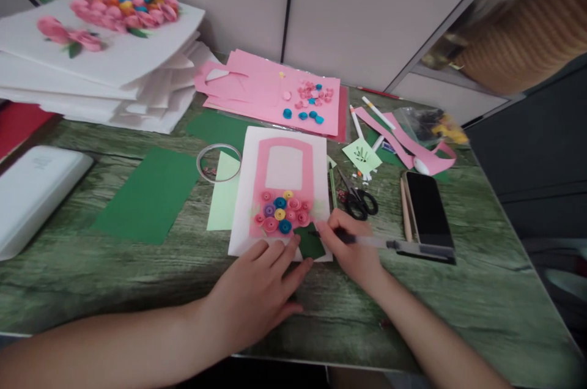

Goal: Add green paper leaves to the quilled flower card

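Observation:
A pen with a clear barrel (380, 243) is in my right hand (351, 248); its tip meets a small dark green piece of paper (310, 242). My left hand (257, 282) holds that piece at its left and lower edge between index finger and thumb, the other fingers resting on the white sheet. On the white sheet (318, 144) lies a pink basket-shaped cutout (261, 163), its lower part covered with rolled paper flowers (280, 213) in pink, blue, yellow and purple. Pale green leaf shapes show at both sides of the flowers.
Black-handled scissors (358, 200) lie right of the sheet, near a phone (426, 208). Green paper (149, 196), a clear ring (219, 163) and a white case (41, 193) are leftward. Behind are pink sheets (261, 86) with small paper rolls and a white stack (105, 83) with flowers.

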`<state>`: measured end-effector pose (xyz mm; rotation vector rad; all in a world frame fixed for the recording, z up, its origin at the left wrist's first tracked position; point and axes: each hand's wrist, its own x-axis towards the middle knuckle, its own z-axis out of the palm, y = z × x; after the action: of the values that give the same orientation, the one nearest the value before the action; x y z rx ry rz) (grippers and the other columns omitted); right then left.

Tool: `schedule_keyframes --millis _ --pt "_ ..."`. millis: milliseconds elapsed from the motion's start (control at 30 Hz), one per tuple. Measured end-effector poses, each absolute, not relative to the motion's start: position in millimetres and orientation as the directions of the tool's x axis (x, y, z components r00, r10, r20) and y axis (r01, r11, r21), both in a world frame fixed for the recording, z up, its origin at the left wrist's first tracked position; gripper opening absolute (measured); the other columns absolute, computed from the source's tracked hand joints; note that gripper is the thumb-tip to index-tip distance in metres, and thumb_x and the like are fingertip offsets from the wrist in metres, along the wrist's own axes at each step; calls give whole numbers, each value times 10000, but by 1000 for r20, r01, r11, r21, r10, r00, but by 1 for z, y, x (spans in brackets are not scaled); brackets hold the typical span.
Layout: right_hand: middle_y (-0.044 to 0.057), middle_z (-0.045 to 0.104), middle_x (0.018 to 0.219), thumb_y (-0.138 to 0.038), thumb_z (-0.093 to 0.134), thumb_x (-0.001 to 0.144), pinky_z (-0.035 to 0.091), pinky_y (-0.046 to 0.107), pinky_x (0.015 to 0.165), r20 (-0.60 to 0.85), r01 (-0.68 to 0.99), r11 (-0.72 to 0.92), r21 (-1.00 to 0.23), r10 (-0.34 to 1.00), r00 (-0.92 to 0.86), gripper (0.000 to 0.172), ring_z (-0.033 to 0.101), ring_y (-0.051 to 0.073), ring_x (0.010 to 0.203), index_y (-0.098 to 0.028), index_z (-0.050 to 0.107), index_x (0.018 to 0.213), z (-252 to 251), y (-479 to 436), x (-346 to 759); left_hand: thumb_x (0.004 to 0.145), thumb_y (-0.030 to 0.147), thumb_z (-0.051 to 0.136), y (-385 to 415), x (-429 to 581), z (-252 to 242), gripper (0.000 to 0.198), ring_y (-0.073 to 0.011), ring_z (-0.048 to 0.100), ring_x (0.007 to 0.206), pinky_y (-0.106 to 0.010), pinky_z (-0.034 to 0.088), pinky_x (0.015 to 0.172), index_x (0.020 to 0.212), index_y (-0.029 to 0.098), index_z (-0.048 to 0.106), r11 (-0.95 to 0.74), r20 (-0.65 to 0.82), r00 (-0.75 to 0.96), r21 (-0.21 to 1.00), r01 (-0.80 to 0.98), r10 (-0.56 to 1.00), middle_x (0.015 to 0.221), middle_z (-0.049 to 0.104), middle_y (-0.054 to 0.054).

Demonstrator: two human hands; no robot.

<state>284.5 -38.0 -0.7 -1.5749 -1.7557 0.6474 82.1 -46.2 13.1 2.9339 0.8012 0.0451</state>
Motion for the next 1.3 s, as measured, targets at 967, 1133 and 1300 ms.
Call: schedule_keyframes --millis 967,1133,1300 --pt "-62 399 492 -292 519 865 288 229 461 158 671 164 -723 985 -70 335 376 83 458 -202 406 562 -2 -40 282 818 570 504 -41 83 15 570 -280 513 1082 -384 355 871 1288 248 475 -848 -20 858 145 510 513 1339 486 -149" --pt "-62 398 490 -289 523 861 279 228 457 159 670 159 -725 985 -62 334 372 81 450 -202 398 564 -1 -39 282 811 572 514 -41 82 15 593 -291 496 1113 -395 353 891 1305 249 457 -841 -51 854 158 518 517 1369 454 -155" --pt "-64 380 481 -282 516 863 269 228 456 166 673 157 -723 985 -52 341 361 80 446 -201 394 555 -2 -40 281 809 578 512 -42 82 13 600 -293 496 1112 -398 355 888 1306 247 454 -844 -43 858 160 512 512 1362 459 -157"
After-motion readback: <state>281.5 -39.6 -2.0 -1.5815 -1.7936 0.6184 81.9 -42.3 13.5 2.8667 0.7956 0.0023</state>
